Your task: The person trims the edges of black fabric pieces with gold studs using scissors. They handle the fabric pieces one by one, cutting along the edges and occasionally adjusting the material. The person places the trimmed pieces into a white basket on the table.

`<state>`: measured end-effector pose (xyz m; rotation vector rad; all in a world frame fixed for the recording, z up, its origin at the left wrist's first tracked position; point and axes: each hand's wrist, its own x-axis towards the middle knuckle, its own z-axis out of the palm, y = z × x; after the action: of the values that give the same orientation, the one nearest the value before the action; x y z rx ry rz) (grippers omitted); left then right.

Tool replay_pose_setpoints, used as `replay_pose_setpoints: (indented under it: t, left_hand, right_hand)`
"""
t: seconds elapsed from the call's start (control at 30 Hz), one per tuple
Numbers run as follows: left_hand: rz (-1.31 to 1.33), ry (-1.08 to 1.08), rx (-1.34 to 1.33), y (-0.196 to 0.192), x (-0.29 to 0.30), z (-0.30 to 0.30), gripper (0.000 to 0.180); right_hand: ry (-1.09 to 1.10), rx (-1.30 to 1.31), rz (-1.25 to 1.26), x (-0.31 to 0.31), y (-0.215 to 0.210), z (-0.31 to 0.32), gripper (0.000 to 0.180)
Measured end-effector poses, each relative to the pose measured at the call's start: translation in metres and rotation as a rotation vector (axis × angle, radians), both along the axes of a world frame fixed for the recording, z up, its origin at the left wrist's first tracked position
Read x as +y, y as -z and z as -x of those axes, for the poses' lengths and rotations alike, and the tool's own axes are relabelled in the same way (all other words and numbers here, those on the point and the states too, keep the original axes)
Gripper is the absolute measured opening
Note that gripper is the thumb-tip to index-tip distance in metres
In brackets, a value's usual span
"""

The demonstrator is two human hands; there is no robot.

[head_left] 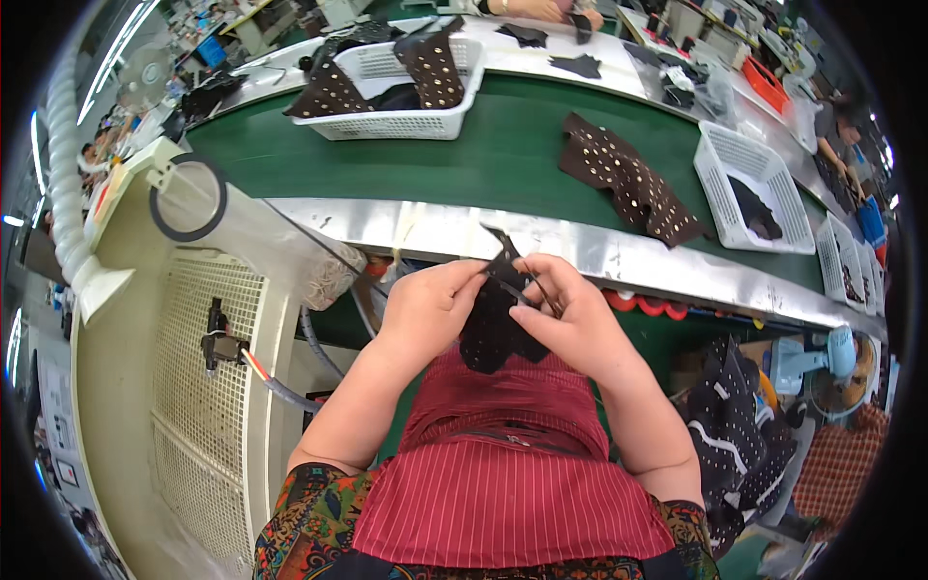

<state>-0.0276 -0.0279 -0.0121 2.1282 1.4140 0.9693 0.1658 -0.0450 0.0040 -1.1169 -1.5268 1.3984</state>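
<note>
A dark, soft cut piece [495,340], black with a few small specks, hangs in front of my red striped apron. My left hand [432,304] pinches its upper left edge between thumb and fingertips. On the other side my right hand [572,311] is closed, thumb against curled fingers, at the piece's upper right edge. A thin dark strip or tool shows between the right fingers; I cannot make out which. Both hands are just short of the metal edge [367,222] of the conveyor.
On the green belt [522,126] lies a brown piece with gold dots [628,184]. White baskets [387,124] [759,188] hold similar pieces. Left stands a cream cabinet with a mesh panel [198,377] and clear duct [280,246]. Dotted black material [730,425] and a blue fan [812,362] are right.
</note>
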Motion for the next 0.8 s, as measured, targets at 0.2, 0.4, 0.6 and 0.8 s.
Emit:
replay_pose_setpoints:
  t: [0.2, 0.4, 0.6, 0.8]
  left_hand:
    - [-0.355, -0.271, 0.045, -0.029, 0.005, 0.011, 0.014]
    - [-0.376, -0.344, -0.046, -0.054, 0.001, 0.036, 0.017]
    - [-0.459, -0.36, -0.105, -0.063, 0.009, 0.039, 0.017]
    - [-0.442, -0.203, -0.235, -0.059, 0.03, 0.0, 0.017]
  right_hand:
    - [-0.086, -0.033, 0.051, -0.02, 0.02, 0.01, 0.021]
    - [-0.189, -0.24, 0.074, -0.032, 0.042, -0.016, 0.007]
    - [-0.18, -0.534, -0.031, -0.057, 0.11, -0.07, 0.015]
    - [0.023, -0.751, -0.076, -0.092, 0.133, -0.12, 0.02]
